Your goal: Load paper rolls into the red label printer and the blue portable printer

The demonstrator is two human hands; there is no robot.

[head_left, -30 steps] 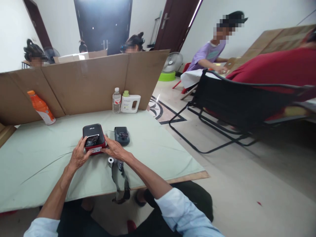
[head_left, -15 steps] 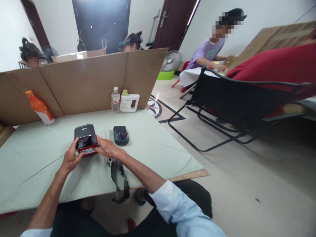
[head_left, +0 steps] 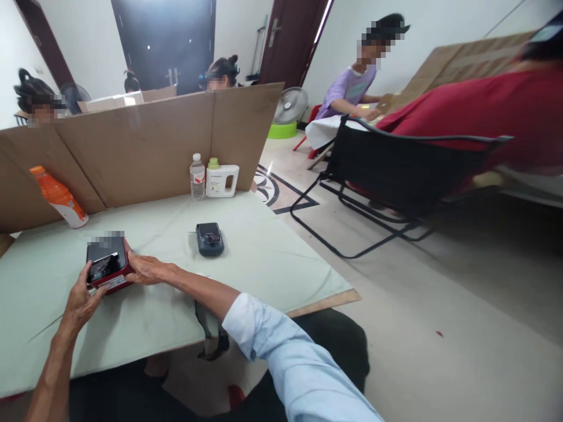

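Starting far left with an orange plastic bottle [head_left: 60,197] beside the brown cardboard screen [head_left: 153,152], probably parked there to free up space. Next, holding a boxy red-and-black plastic device [head_left: 108,265] at the left part of the bench [head_left: 329,302] in a two-handed grip, grasped by bare left hand [head_left: 81,298] and bare right hand [head_left: 149,269] from opposite sides, likely for balance. Can't tell if lifted or resting. Farther right, untouched: small dark plastic device [head_left: 210,240]. Wrinkly pale-green cloth [head_left: 264,258] underneath, btw; off right, black folding chair [head_left: 396,170] on shiny floor [head_left: 417,293].
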